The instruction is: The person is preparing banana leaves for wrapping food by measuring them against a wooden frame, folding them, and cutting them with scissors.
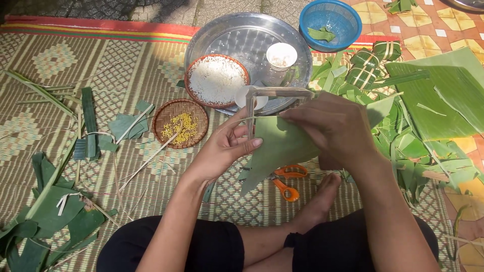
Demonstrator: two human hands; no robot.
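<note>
Head view, seated cross-legged on a woven mat (60, 60). Both hands work a square frame mould (275, 103) held above the lap. Left hand (222, 148) grips the mould's near-left corner, thumb and fingers closed over a folded green leaf (277, 148) that hangs down from the frame. Right hand (335, 126) lies palm-down across the leaf and the mould's right side, fingers curled loosely; how tightly it grips, cannot tell. Orange scissors (286, 181) lie on the mat beneath the leaf. Beyond the hands: round metal tray (242, 35), basket of white rice (217, 79) on it, small white cup (281, 55). Woven dish of yellow beans (180, 123) left of the hands. Blue plastic basket (330, 20) far right. Tied leaf parcels (370, 63) near it.
</note>
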